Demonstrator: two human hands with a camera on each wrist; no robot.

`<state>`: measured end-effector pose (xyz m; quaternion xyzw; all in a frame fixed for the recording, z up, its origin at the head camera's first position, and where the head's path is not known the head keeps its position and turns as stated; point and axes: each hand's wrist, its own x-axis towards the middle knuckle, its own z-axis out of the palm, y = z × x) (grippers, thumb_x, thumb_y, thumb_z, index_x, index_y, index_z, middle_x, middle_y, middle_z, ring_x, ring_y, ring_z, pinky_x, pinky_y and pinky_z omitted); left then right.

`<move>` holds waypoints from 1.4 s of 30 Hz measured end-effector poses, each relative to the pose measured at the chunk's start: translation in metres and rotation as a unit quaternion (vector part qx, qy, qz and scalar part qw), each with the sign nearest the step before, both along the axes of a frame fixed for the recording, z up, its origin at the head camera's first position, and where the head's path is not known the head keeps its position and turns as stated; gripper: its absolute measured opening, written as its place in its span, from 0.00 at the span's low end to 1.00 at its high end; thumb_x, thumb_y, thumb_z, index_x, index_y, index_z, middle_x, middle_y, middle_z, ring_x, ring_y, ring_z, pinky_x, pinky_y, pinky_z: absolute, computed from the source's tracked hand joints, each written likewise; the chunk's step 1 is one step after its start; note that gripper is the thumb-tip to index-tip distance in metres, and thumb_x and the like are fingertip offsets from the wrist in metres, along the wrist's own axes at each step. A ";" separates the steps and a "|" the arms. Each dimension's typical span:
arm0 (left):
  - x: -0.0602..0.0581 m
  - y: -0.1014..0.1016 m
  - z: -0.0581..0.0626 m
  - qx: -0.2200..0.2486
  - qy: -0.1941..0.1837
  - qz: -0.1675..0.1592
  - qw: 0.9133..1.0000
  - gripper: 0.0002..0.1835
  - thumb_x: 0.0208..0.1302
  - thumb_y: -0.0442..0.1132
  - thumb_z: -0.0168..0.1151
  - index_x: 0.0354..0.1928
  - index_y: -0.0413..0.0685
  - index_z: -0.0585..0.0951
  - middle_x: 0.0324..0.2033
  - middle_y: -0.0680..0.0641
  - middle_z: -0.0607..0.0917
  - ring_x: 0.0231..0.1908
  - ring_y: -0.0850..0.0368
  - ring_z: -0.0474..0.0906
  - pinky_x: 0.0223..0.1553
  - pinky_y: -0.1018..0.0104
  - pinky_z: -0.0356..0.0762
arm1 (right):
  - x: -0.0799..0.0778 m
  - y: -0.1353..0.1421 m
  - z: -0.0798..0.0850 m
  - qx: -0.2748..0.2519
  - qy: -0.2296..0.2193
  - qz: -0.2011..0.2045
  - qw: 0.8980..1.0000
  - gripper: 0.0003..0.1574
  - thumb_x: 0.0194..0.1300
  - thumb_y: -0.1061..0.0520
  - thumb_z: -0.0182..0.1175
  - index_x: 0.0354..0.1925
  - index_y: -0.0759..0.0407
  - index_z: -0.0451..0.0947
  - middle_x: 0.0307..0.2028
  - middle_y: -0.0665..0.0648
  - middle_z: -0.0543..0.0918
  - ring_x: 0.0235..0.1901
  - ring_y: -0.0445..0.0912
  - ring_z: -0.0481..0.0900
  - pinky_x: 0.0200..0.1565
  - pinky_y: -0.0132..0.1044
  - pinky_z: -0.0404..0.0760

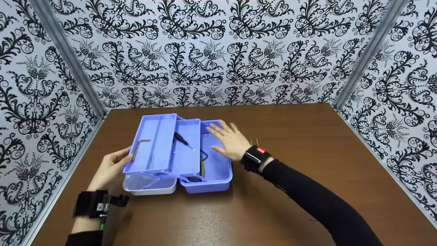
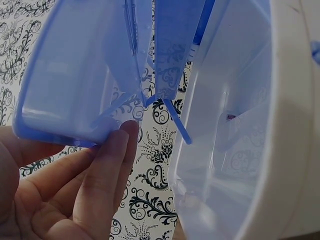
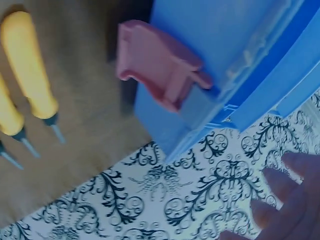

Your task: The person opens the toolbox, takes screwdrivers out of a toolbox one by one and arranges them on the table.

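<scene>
A lilac toolbox stands unfolded on the table, with its trays raised on hinged arms. The left hand grips the outer left edge of the upper tray, thumb on top; the left wrist view shows its fingers under the tray corner. Above the toolbox's right compartment, the right hand spreads its fingers and holds nothing. An L-shaped hex key lies in the upper tray near the left thumb. A black-handled screwdriver rests in the middle tray. Partly hidden below is something yellow and dark.
The translucent lid lies folded out to the left. A pink latch hangs on the toolbox's side. Several yellow-handled screwdrivers lie on the table beside it. Patterned walls enclose the brown table.
</scene>
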<state>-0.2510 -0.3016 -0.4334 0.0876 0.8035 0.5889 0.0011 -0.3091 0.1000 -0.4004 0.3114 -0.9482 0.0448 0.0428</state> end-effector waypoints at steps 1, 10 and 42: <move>0.000 0.000 0.000 0.000 0.000 0.001 1.000 0.27 0.76 0.36 0.51 0.69 0.26 0.63 0.58 0.23 0.75 0.38 0.69 0.84 0.42 0.73 0.84 | -0.001 -0.004 0.002 0.006 0.000 0.017 1.000 0.42 0.75 0.37 0.46 0.78 0.50 0.48 0.78 0.55 0.52 0.78 0.54 0.42 0.76 0.60 0.40; 0.000 0.000 0.000 0.003 0.006 0.003 1.000 0.26 0.75 0.36 0.51 0.68 0.26 0.64 0.58 0.22 0.75 0.37 0.68 0.85 0.42 0.73 0.85 | -0.006 -0.038 0.013 0.036 -0.009 0.124 0.992 0.34 0.77 0.46 0.47 0.76 0.50 0.56 0.75 0.56 0.61 0.77 0.55 0.49 0.77 0.56 0.47; -0.001 -0.001 -0.001 -0.001 0.001 -0.010 1.000 0.27 0.76 0.37 0.50 0.69 0.27 0.62 0.57 0.22 0.76 0.39 0.68 0.85 0.43 0.72 0.85 | -0.031 -0.108 -0.010 0.163 0.166 0.142 0.962 0.16 0.72 0.62 0.52 0.45 0.53 0.86 0.38 0.52 0.90 0.33 0.48 0.87 0.32 0.38 0.88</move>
